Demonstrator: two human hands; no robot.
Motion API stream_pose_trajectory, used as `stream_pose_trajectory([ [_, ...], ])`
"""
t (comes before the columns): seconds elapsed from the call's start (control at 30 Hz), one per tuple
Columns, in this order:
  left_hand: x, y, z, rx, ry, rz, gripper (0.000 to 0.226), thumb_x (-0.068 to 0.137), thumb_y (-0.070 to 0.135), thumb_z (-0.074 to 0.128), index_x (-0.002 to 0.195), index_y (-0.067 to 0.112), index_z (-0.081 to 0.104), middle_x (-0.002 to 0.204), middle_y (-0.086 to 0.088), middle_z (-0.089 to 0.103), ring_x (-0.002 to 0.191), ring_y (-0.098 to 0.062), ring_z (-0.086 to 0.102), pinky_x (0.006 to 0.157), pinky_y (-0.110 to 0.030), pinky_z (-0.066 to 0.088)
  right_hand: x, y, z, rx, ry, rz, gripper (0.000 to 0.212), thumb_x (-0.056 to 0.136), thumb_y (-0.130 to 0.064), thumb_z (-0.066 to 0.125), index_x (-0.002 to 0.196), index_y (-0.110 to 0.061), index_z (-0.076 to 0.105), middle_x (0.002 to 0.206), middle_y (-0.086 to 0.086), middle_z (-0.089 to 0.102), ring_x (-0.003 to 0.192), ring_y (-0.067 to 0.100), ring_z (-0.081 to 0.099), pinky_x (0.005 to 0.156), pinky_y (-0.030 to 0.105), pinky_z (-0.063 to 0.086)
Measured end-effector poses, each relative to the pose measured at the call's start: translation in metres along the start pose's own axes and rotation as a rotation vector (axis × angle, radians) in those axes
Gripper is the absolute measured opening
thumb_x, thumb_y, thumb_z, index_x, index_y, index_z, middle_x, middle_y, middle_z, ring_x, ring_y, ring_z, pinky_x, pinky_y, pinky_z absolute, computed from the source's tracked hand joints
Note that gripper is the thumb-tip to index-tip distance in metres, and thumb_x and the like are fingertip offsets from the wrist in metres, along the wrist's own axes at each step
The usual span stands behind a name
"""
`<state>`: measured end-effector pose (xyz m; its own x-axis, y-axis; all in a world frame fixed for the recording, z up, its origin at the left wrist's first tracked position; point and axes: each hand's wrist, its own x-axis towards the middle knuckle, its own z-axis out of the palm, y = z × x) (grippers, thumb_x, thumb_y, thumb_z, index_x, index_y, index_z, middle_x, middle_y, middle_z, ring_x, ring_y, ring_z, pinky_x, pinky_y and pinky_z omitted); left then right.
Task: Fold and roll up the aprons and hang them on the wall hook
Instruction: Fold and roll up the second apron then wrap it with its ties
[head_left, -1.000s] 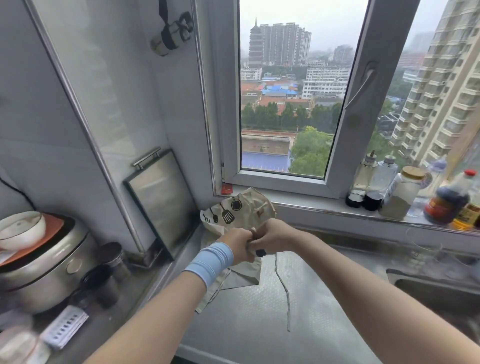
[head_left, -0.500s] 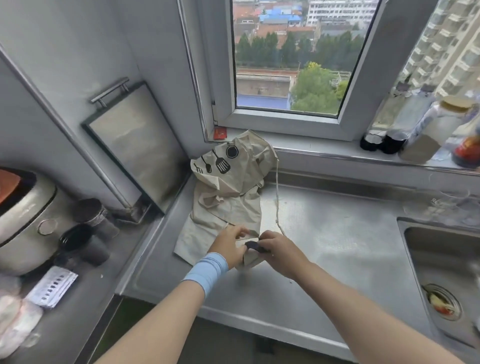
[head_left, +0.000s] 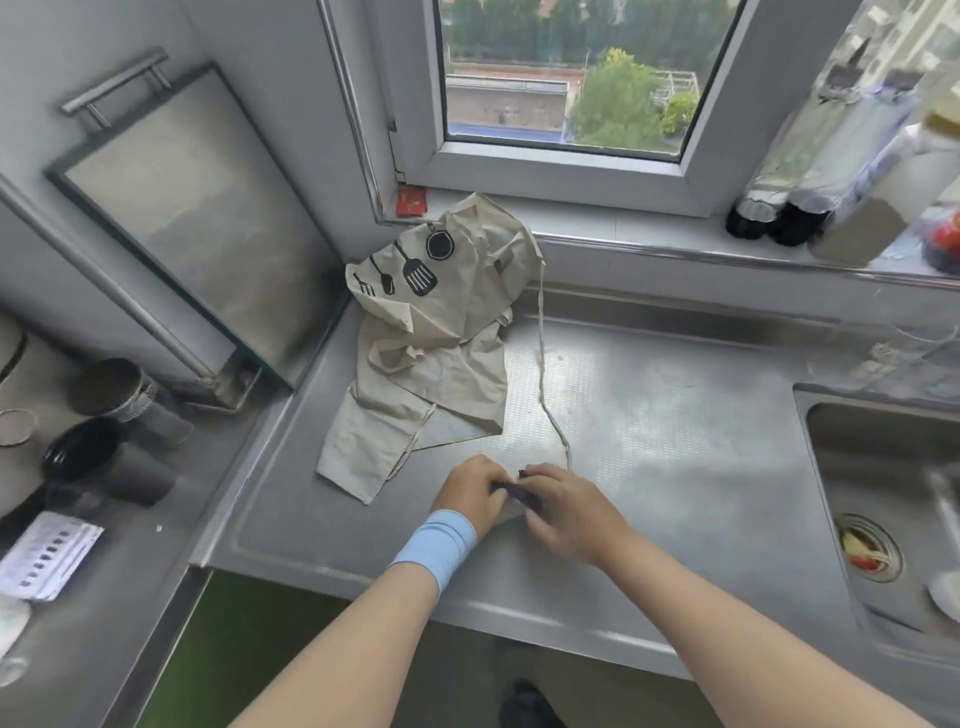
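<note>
So the beige cotton apron with black utensil prints (head_left: 431, 332) is lying crumpled on the textured steel counter (head_left: 675, 415), slumping against the windowsill corner. It's looking light and floppy, so grabbing hems or corners seems best. Both hands, left hand (head_left: 470, 491) and right hand (head_left: 566, 512), are pinching a small dark bit at its near edge, with the thin tie cord (head_left: 543, 374) trailing loose.

Camera: one, worn on my head.
Looks: forward and down, over my arms at the metal surface (head_left: 649, 415).
Near: close, at arm's reach.
Far edge: the window (head_left: 571, 78) at the top.
Right edge: the sink (head_left: 883, 467).
Shared view: only one view here.
</note>
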<state>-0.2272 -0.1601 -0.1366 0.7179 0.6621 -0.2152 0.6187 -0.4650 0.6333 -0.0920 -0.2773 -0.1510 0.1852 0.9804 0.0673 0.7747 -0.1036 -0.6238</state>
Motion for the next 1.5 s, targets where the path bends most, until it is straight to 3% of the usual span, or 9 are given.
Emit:
stream_pose_trajectory([
  [0.23, 0.004, 0.006, 0.012, -0.095, 0.051, -0.143, 0.011, 0.082, 0.016, 0.061, 0.085, 0.020, 0.071, 0.089, -0.001, 0.066, 0.084, -0.019, 0.058, 0.080, -0.024, 0.044, 0.004, -0.004, -0.004, 0.106, -0.052, 0.313, 0.047, 0.078, -0.036, 0.072, 0.121, -0.026, 0.055, 0.107, -0.009, 0.070, 0.094, 0.010, 0.065, 0.082, 0.024, 0.049],
  [0.43, 0.003, 0.013, 0.013, -0.183, 0.167, -0.257, 0.020, 0.076, 0.023, 0.071, 0.076, 0.026, 0.051, 0.092, 0.012, 0.061, 0.080, -0.014, 0.057, 0.071, -0.022, 0.037, 0.010, -0.009, 0.011, 0.032, 0.100, 0.346, 0.007, 0.083, -0.018, 0.066, 0.090, -0.016, 0.066, 0.078, -0.001, 0.068, 0.076, 0.022, 0.060, 0.078, 0.030, 0.043],
  [0.53, -0.005, 0.014, 0.018, -0.192, 0.247, -0.270, 0.019, 0.073, 0.030, 0.075, 0.065, 0.025, 0.058, 0.101, 0.017, 0.062, 0.082, -0.009, 0.061, 0.073, -0.020, 0.041, 0.010, -0.009, 0.011, 0.083, 0.129, 0.393, 0.012, 0.081, -0.014, 0.063, 0.089, -0.019, 0.070, 0.079, -0.004, 0.071, 0.072, 0.016, 0.057, 0.086, 0.030, 0.044],
  [0.7, -0.011, 0.006, 0.026, -0.301, 0.155, -0.279, 0.036, 0.080, 0.041, 0.070, 0.112, 0.034, 0.057, 0.098, 0.022, 0.072, 0.085, -0.005, 0.066, 0.083, -0.024, 0.049, 0.013, -0.015, -0.002, 0.129, 0.026, 0.460, 0.031, 0.091, -0.018, 0.057, 0.122, -0.020, 0.059, 0.104, -0.007, 0.074, 0.102, 0.018, 0.061, 0.103, 0.038, 0.039],
  [0.83, -0.012, 0.005, 0.024, -0.229, 0.096, -0.242, 0.023, 0.083, 0.041, 0.069, 0.104, 0.037, 0.061, 0.109, 0.025, 0.067, 0.095, -0.010, 0.066, 0.084, -0.025, 0.049, 0.013, -0.011, -0.011, 0.316, -0.021, 0.514, 0.038, 0.089, -0.017, 0.060, 0.125, -0.024, 0.049, 0.091, -0.012, 0.074, 0.099, 0.013, 0.065, 0.089, 0.031, 0.047],
  [0.9, -0.010, 0.007, 0.021, -0.154, 0.088, -0.200, 0.009, 0.084, 0.037, 0.069, 0.092, 0.041, 0.066, 0.111, 0.024, 0.065, 0.094, -0.009, 0.065, 0.084, -0.023, 0.047, 0.014, -0.011, -0.014, 0.339, -0.059, 0.511, 0.037, 0.089, -0.014, 0.059, 0.122, -0.026, 0.047, 0.088, -0.012, 0.073, 0.093, 0.011, 0.066, 0.083, 0.029, 0.048],
  [1.1, -0.001, 0.005, 0.016, 0.034, 0.064, -0.080, 0.014, 0.087, 0.035, 0.064, 0.094, 0.031, 0.074, 0.110, 0.017, 0.062, 0.097, -0.009, 0.061, 0.078, -0.017, 0.038, 0.012, -0.012, -0.011, 0.356, -0.033, 0.502, 0.024, 0.088, -0.009, 0.056, 0.102, -0.026, 0.045, 0.084, -0.003, 0.073, 0.082, 0.019, 0.064, 0.073, 0.033, 0.048],
  [1.3, -0.003, 0.006, 0.016, 0.046, 0.074, -0.122, 0.012, 0.090, 0.038, 0.056, 0.096, 0.031, 0.064, 0.104, 0.013, 0.067, 0.097, -0.016, 0.061, 0.077, -0.024, 0.038, 0.005, -0.006, -0.006, 0.206, 0.002, 0.354, 0.042, 0.076, 0.009, 0.046, 0.102, -0.020, 0.063, 0.098, -0.001, 0.056, 0.093, 0.015, 0.058, 0.087, 0.029, 0.048],
  [1.5, -0.003, 0.005, 0.018, -0.045, 0.057, -0.197, 0.009, 0.090, 0.038, 0.058, 0.094, 0.032, 0.063, 0.099, 0.017, 0.069, 0.093, -0.013, 0.061, 0.076, -0.021, 0.040, 0.003, -0.005, -0.001, 0.106, -0.043, 0.279, 0.019, 0.085, -0.014, 0.063, 0.101, -0.017, 0.073, 0.093, -0.002, 0.058, 0.083, 0.013, 0.058, 0.077, 0.025, 0.046],
])
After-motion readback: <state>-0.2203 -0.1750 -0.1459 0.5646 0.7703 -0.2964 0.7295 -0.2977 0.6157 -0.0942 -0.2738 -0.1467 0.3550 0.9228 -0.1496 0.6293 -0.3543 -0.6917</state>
